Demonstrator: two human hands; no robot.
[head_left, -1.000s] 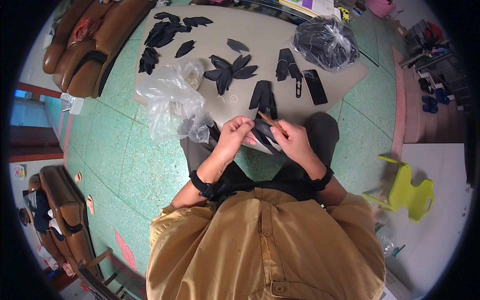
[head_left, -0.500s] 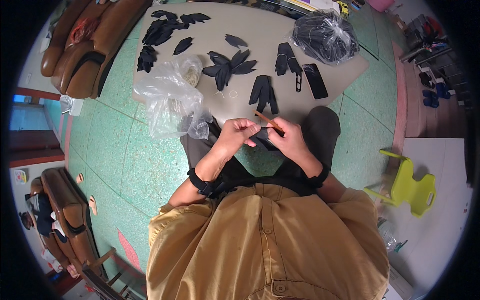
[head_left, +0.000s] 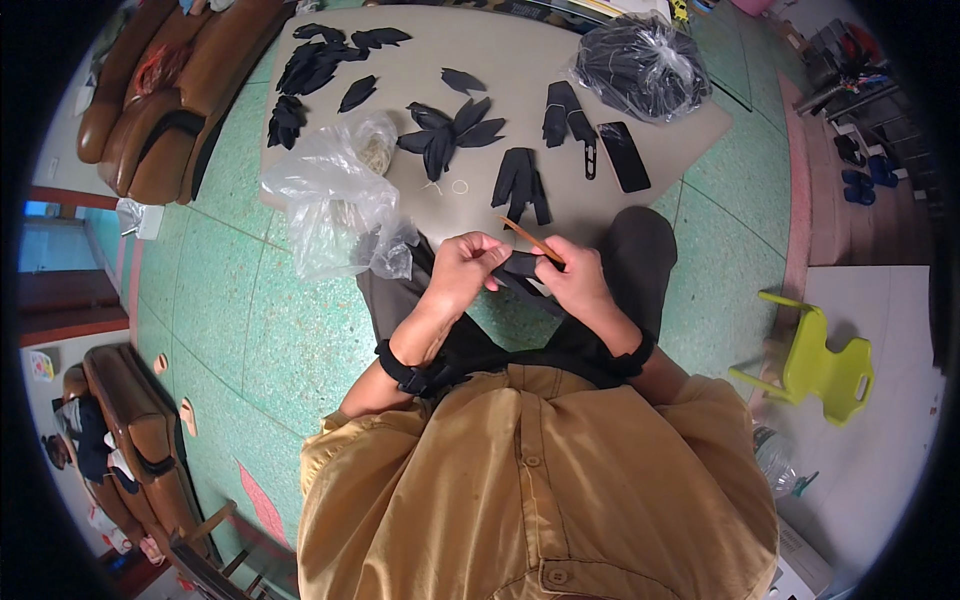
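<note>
Taking the low table as the landmark and reading from its left: a crumpled clear plastic bag hangs over the table's near-left edge, with loose black leaf-shaped pieces spread on the table beyond it. Just off the table's near edge, above the person's lap, the left hand is closed around one end of a black folded piece, thumb and fingers pinching it. The piece lies directly between the two hands, its long axis running roughly left to right and sloping a little toward the body on the right. The right hand grips the other end and also pinches a thin wooden stick, which slants from that hand up and leftward toward the table, its tip over the piece. Both hands touch the piece; neither is nearer. Further right on the table lie tied black bundles, a flat black slab and a clear bag full of black pieces.
</note>
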